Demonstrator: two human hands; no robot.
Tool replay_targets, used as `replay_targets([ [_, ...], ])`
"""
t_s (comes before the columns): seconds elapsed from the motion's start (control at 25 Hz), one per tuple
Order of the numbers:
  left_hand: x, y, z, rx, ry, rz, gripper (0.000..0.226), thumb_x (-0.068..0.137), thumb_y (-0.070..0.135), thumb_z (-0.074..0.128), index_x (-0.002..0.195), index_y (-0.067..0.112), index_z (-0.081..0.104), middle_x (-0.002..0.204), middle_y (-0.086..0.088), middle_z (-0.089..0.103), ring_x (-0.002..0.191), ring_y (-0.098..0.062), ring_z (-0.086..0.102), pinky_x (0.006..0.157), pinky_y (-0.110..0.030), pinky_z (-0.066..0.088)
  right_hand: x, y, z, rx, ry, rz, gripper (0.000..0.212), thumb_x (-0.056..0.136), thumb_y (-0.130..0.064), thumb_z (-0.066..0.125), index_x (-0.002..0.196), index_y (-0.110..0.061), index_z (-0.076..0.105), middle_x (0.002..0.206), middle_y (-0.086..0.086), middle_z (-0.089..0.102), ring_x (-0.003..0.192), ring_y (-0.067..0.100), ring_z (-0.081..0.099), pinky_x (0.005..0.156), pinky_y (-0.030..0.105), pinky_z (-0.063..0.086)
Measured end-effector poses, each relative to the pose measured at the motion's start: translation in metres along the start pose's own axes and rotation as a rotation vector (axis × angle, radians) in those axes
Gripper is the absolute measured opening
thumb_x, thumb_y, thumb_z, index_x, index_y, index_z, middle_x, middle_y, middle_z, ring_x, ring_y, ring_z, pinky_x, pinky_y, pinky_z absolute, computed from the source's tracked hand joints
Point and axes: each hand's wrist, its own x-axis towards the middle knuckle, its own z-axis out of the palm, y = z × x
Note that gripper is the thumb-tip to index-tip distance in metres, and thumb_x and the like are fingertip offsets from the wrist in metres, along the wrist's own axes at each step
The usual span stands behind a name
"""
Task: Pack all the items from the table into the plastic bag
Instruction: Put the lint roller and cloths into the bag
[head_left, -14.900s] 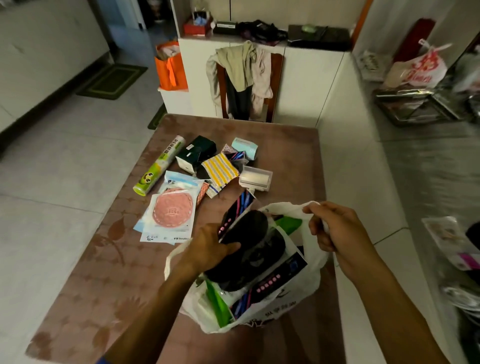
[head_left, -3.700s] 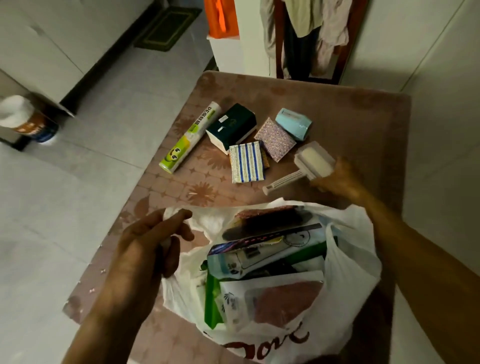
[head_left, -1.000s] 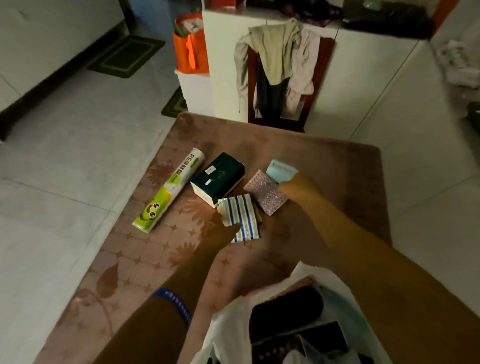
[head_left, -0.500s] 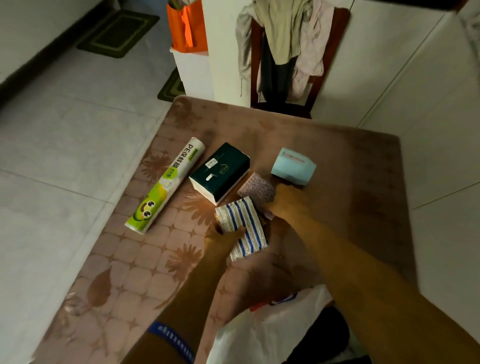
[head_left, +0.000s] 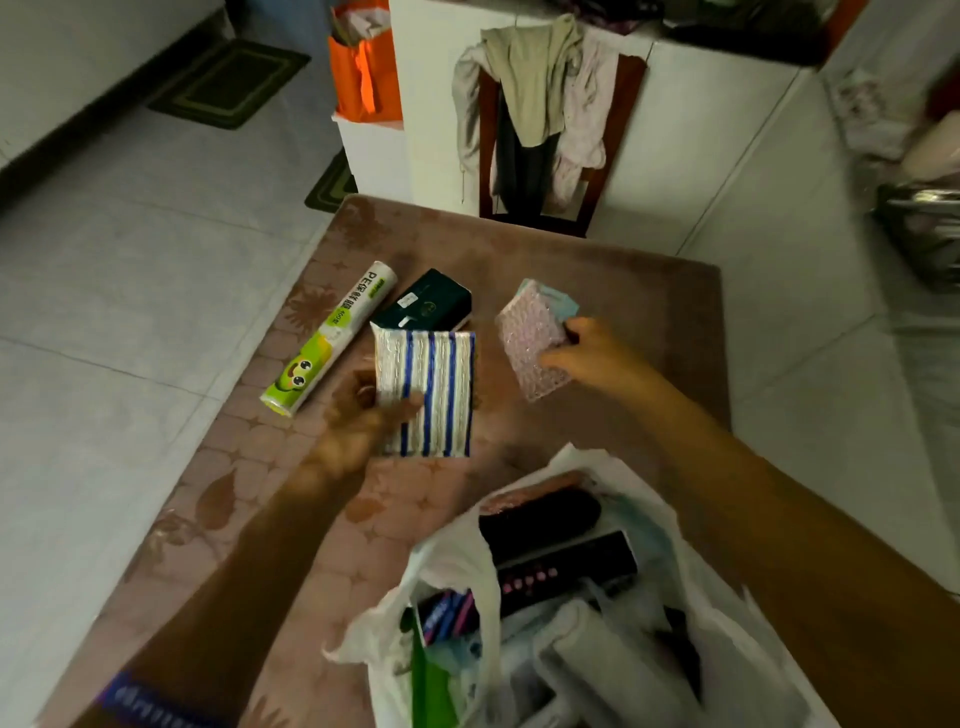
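Pinching a blue-striped cloth (head_left: 426, 392) in the left hand (head_left: 358, 415), a pink speckled sponge (head_left: 532, 338) in the right hand (head_left: 592, 358), both above mid-table (head_left: 649, 291). Near left edge: roll (head_left: 332, 338) printed "PE", "400", beside dark green box (head_left: 423, 304). At near edge, filled plastic bag (head_left: 457, 571).

Both arms outstretched, left hand (head_left: 363, 421) and right hand (head_left: 592, 358) each with fingers curled in a pinch grip.
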Motion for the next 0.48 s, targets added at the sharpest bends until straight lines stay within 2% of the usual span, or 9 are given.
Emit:
replay_targets([
  [0.08, -0.039, 0.048, 0.008, -0.107, -0.066, 0.109, 0.041, 0.079, 0.003, 0.071, 0.117, 0.003, 0.055, 0.109, -0.009, 0.07, 0.093, -0.022, 0.071, 0.076, -0.042, 0.058, -0.08, -0.02, -0.042, 0.35, 0.069, 0.012, 0.022, 0.082, -0.013, 0.067, 0.102, -0.02, 0.061, 0.093, -0.004, 0.067, 0.084, 0.015, 0.065, 0.068, 0.026, 0.051],
  [0.12, -0.063, 0.072, 0.012, -0.134, -0.101, 0.167, 0.045, 0.08, 0.003, 0.07, 0.122, 0.001, 0.051, 0.114, -0.011, 0.069, 0.096, -0.023, 0.07, 0.077, -0.043, 0.058, -0.124, -0.022, -0.059, 0.555, 0.082, -0.005, 0.023, 0.081, -0.006, 0.064, 0.1, -0.019, 0.062, 0.093, -0.002, 0.071, 0.085, 0.018, 0.068, 0.068, 0.027, 0.054],
  [0.2, -0.114, 0.11, 0.017, -0.125, -0.154, 0.264, 0.05, 0.081, 0.007, 0.069, 0.126, 0.005, 0.049, 0.117, -0.007, 0.069, 0.098, -0.023, 0.07, 0.074, -0.039, 0.06, -0.208, -0.02, -0.077, 0.926, 0.03, -0.012, 0.035, 0.079, -0.003, 0.061, 0.111, -0.017, 0.064, 0.103, 0.003, 0.074, 0.095, 0.026, 0.071, 0.076, 0.039, 0.059],
  [0.28, -0.163, 0.123, 0.02, -0.118, -0.166, 0.336, 0.045, 0.082, 0.008, 0.067, 0.125, 0.012, 0.053, 0.116, -0.002, 0.07, 0.098, -0.02, 0.07, 0.073, -0.037, 0.06, -0.261, -0.007, -0.064, 1.178, -0.131, 0.054, 0.047, 0.074, -0.011, 0.067, 0.12, -0.016, 0.061, 0.114, 0.009, 0.071, 0.104, 0.032, 0.068, 0.084, 0.054, 0.055],
  [0.36, -0.203, 0.116, 0.024, -0.217, -0.175, 0.35, 0.043, 0.085, 0.006, 0.062, 0.126, 0.013, 0.055, 0.119, -0.004, 0.069, 0.104, -0.023, 0.068, 0.079, -0.041, 0.059, -0.288, 0.007, -0.028, 1.279, -0.25, 0.175, 0.058, 0.066, -0.018, 0.075, 0.122, -0.016, 0.061, 0.116, 0.012, 0.07, 0.108, 0.036, 0.065, 0.088, 0.059, 0.051],
  [0.4, -0.22, 0.105, 0.028, -0.289, -0.185, 0.326, 0.042, 0.087, 0.005, 0.06, 0.128, 0.013, 0.054, 0.122, -0.006, 0.068, 0.107, -0.025, 0.067, 0.082, -0.043, 0.058, -0.295, 0.012, -0.01, 1.251, -0.23, 0.233, 0.054, 0.069, -0.019, 0.073, 0.122, -0.017, 0.061, 0.113, 0.01, 0.071, 0.106, 0.035, 0.065, 0.087, 0.055, 0.052],
  [0.48, -0.248, 0.074, 0.041, -0.4, -0.26, 0.224, 0.044, 0.088, 0.005, 0.059, 0.131, 0.014, 0.052, 0.125, -0.007, 0.066, 0.111, -0.027, 0.065, 0.088, -0.045, 0.056, -0.295, 0.024, 0.011, 1.1, -0.086, 0.297, 0.039, 0.081, -0.014, 0.065, 0.12, -0.016, 0.063, 0.101, 0.006, 0.075, 0.093, 0.027, 0.069, 0.081, 0.046, 0.052],
])
